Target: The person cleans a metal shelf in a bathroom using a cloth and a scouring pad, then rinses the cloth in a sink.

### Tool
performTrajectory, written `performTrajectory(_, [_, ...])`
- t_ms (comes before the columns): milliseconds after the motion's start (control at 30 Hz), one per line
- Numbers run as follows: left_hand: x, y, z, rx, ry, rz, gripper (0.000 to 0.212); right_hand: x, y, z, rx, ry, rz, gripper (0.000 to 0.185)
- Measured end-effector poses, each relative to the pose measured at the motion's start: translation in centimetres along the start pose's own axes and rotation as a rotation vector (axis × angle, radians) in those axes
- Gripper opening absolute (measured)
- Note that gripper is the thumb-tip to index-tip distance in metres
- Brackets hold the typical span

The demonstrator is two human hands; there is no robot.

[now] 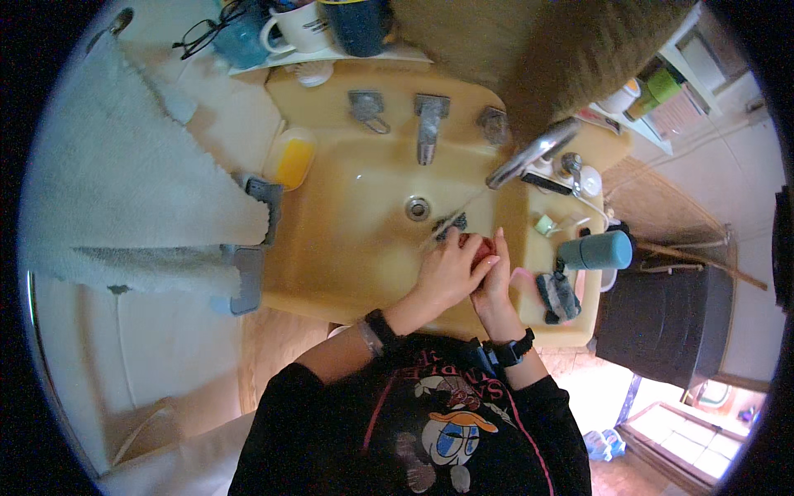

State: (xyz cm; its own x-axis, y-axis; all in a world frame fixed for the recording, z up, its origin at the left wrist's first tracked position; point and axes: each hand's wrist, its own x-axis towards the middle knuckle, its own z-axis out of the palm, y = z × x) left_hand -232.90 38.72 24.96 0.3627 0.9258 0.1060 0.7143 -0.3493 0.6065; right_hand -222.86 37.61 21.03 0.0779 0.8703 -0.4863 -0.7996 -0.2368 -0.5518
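Observation:
My left hand (pixel 456 263) and my right hand (pixel 494 276) are pressed together over the front right of the yellow sink basin (pixel 347 248). Between them is a small dark red item (pixel 476 248), mostly covered by fingers; I cannot tell what it is. A dark, wet-looking piece, perhaps cloth (pixel 451 224), shows just beyond my left fingertips, near the metal drain (pixel 417 209). A thin stream of water (pixel 459 211) slants from the chrome spray spout (pixel 533 152) down toward my left hand.
The fixed faucet (pixel 428 130) stands at the back. A tub holding something yellow-orange (pixel 294 161) sits at the left rim. On the right ledge are a blue bottle (pixel 595 250), a striped grey cloth (pixel 558 297) and a black-handled item (pixel 546 183). A pale towel (pixel 142 167) hangs at left.

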Motion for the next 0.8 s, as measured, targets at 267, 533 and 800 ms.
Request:
performTrajectory(267, [0.2, -0.9, 3.4, 0.121, 0.201, 0.091, 0.029, 1.7, 1.8, -3.1, -0.001, 0.065, 0.002, 0.031])
performTrajectory(533, [-0.1, -1.4, 3.0, 0.089, 0.145, 0.120, 0.029, 1.9, 2.5, -4.5, -0.010, 0.127, 0.017, 0.024])
performTrajectory(800, [0.0, -1.9, 1.8, 0.091, 0.161, 0.178, 0.027, 1.6, 2.3, -2.0, -0.122, 0.138, 0.034, 0.024])
